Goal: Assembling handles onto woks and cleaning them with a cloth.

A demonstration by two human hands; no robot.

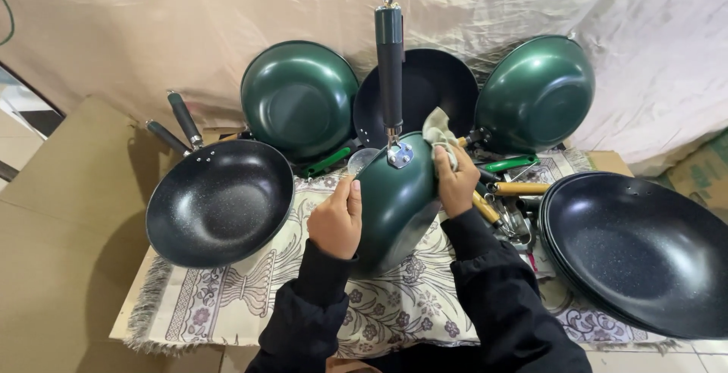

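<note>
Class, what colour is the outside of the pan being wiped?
Dark green, seen in the head view: the held pan.

A dark green wok (394, 202) stands on edge between my hands, its glossy rounded underside facing me, black handle (390, 70) pointing straight up. A pale cloth (440, 134) presses against its upper right rim.

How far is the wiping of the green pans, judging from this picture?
Two green pans already lean against the sheet behind, beside a black one; whether they were wiped cannot be told. In hand: the left hand steadies an upturned green pan while the right hand presses a cloth on it. Black pans lie at both sides, possibly left.
</note>
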